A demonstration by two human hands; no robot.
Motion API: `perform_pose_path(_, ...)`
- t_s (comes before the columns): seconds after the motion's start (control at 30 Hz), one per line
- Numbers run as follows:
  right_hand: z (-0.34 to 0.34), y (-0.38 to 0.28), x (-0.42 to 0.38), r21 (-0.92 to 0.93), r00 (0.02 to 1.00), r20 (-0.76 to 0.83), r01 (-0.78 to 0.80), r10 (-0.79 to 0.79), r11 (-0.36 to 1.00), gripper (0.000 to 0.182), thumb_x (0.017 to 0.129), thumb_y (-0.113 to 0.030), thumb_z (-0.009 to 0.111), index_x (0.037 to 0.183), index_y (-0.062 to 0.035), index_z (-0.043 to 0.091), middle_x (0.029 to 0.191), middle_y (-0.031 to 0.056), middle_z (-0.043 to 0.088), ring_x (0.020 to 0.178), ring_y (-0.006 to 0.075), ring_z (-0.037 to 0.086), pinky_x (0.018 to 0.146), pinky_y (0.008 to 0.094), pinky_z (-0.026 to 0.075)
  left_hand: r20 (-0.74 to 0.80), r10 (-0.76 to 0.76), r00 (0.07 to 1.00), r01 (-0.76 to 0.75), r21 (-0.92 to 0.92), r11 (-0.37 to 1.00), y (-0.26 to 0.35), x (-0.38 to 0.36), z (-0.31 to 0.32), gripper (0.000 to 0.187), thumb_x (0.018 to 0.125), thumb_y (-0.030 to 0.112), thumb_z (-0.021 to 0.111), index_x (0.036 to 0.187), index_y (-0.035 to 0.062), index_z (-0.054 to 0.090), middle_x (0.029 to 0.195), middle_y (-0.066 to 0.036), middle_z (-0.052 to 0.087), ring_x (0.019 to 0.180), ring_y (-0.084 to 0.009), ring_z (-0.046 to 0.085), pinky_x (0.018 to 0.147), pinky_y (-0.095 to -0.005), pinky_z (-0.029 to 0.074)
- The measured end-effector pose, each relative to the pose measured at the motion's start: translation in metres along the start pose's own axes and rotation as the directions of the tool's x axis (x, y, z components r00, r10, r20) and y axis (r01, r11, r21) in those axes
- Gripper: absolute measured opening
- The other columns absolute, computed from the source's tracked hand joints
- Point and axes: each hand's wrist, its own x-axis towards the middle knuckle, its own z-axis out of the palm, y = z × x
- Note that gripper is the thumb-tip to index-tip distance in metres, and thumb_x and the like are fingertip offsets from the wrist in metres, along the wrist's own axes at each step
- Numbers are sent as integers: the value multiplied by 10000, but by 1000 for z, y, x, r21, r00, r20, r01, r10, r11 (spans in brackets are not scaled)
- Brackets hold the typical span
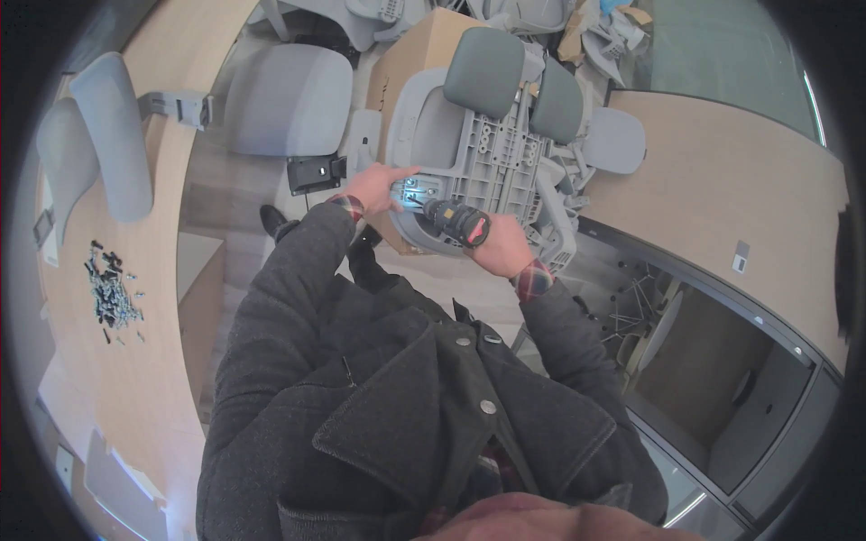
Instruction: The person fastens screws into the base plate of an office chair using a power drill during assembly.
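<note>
The right hand (502,248) wraps around a power drill (457,222), which sits at about four o'clock from the left hand (373,189). That hand spreads thumb and forefinger at a lit bracket (429,185); whether it grips, I cannot tell. Best to brace the bracket, keep fingertips clear of the bit and drive squarely. The drill points toward ten o'clock, its long axis running ten to four. Screws (114,299) lie beyond, near nine.

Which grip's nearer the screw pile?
Left. The left grip is right of the screw pile, at the gray chair part; the right grip is farther right, on the drill.
</note>
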Motion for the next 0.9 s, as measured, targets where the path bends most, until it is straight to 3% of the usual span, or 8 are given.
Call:
perform_pose_path(0.1, 18, 12, 0, 24, 998, -43, 40, -39, 999, 217, 764, -235, 655, 733, -78, 508, 689, 99, 604, 626, 329, 555, 583, 407, 448, 15, -13, 1000, 13, 3, 1000, 3, -2, -2, 845, 877, 274, 783, 1573, 330, 307, 1273, -225, 600, 1139, -319, 585, 946, -417, 496)
perform_pose_path(0.3, 40, 25, 4, 13, 989, -107, 105, -103, 994, 251, 781, -197, 597, 665, -118, 389, 598, 41, 481, 556, 272, 463, 529, 386, 368, 5, -9, 1000, 9, -14, 1000, 3, -1, -1, 817, 891, 217, 773, 1567, 327, 328, 1309, -222, 580, 1162, -327, 573, 928, -423, 495)
perform_pose_path(0.5, 43, 25, 6, 9, 985, -131, 113, -111, 994, 215, 830, -180, 597, 673, -109, 468, 603, 53, 515, 558, 281, 492, 540, 377, 401, -2, -2, 1000, 2, -32, 999, 2, -2, 0, 827, 879, 221, 781, 1564, 327, 329, 1318, -224, 574, 1196, -333, 549, 996, -424, 457)
perform_pose_path(0.6, 23, -3, 2, 17, 999, -29, -34, 34, 999, 129, 810, -195, 578, 743, -92, 539, 692, 88, 602, 624, 310, 555, 541, 392, 428, 12, -2, 1000, 3, -29, 1000, 7, -4, -4, 820, 881, 211, 779, 1566, 297, 335, 1343, -214, 582, 1233, -333, 517, 1008, -439, 448)
perform_pose_path(0.63, 16, -13, 3, -21, 998, 11, -60, 61, 998, 100, 808, -178, 568, 863, -95, 584, 764, 96, 639, 681, 318, 590, 582, 401, 465, 6, -4, 1000, 4, -26, 1000, 7, -4, -3, 816, 884, 215, 776, 1565, 296, 335, 1346, -212, 585, 1234, -329, 519, 993, -441, 458)
perform_pose_path(0.67, 9, -23, 3, -59, 995, 51, -86, 89, 995, 200, 805, -161, 559, 982, -99, 628, 837, 105, 676, 737, 327, 626, 624, 410, 502, 0, -4, 1000, 4, -23, 1000, 7, -4, -2, 812, 886, 218, 773, 1565, 294, 335, 1349, -210, 588, 1234, -325, 521, 978, -443, 468)
perform_pose_path(0.77, 3, -35, 9, -155, 986, 108, -111, 128, 982, 363, 786, -155, 552, 1126, -132, 675, 888, 97, 716, 786, 338, 668, 658, 422, 541, -1, -11, 1000, 11, -29, 1000, 6, -2, 1, 822, 869, 211, 789, 1560, 292, 350, 1297, -221, 607, 1208, -327, 532, 983, -444, 467)
perform_pose_path(0.9, 0, -39, 12, -185, 985, 114, -105, 127, 977, 419, 766, -149, 569, 1169, -138, 683, 907, 95, 731, 799, 340, 683, 662, 435, 554, -26, 3, 1000, -3, -24, 1000, -2, 5, 7, 837, 856, 210, 803, 1556, 311, 356, 1213, -203, 632, 1142, -311, 555, 918, -427, 487)
